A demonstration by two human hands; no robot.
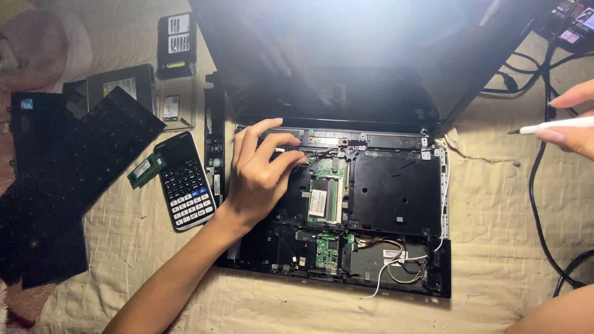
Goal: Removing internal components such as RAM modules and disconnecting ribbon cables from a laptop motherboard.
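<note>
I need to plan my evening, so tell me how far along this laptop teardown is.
Done: the keyboard is off and lies left of the laptop, beside a loose memory stick and a drive. In hand: the left hand pinches something near the hinge edge; the right hand holds a white screwdriver off to the side. Left: green boards and wires remain inside.
</note>
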